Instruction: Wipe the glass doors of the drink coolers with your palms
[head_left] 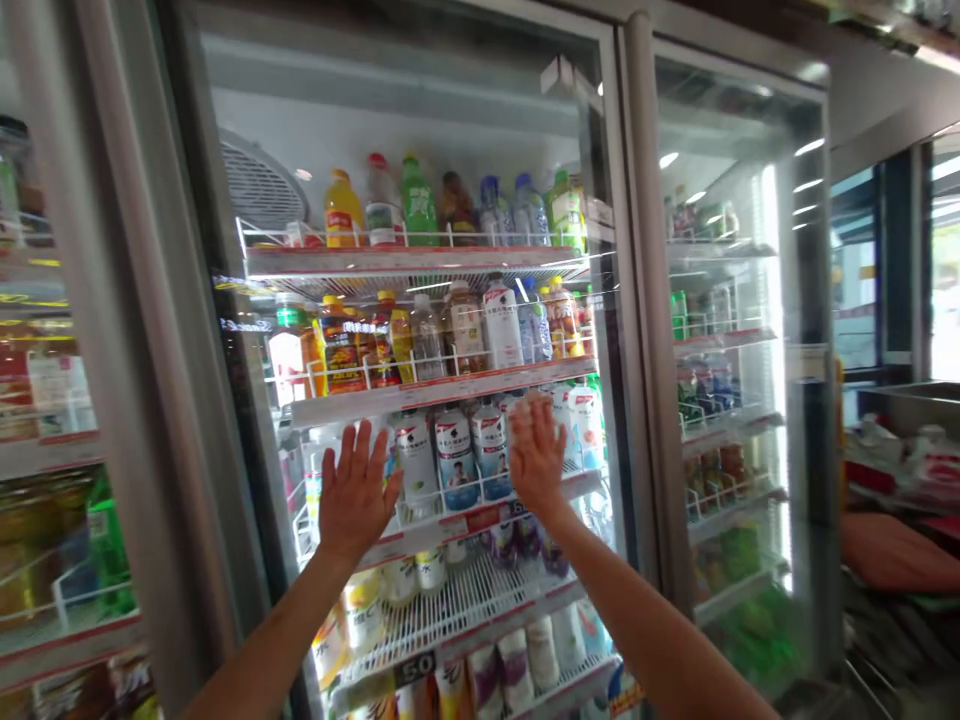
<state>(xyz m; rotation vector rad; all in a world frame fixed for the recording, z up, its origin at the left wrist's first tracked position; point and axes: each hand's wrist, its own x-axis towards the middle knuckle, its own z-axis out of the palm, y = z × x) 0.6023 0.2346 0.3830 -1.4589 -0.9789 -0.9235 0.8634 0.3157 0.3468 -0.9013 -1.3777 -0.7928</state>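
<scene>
Both of my hands are raised before a tall drinks fridge with a glass door (420, 110). My left hand (354, 490) is spread flat with fingers pointing up, left of a row of bottles with white and blue labels (456, 455). At the right end of that row is my right hand (537, 450), fingers stretched upward and slightly blurred. Neither hand holds anything. Whether the palms touch the glass I cannot tell. Above them, a shelf holds tea and water bottles (502, 325); below, a wire shelf (457, 610) carries several white-labelled bottles (365, 605).
The top shelf holds an orange drink bottle (343, 208) and a green bottle (418, 205). A thick metal door frame (652, 300) separates a second fridge section on the right. Another stocked section stands at the left. A reddish-brown seat-like surface (900, 553) is at the far right.
</scene>
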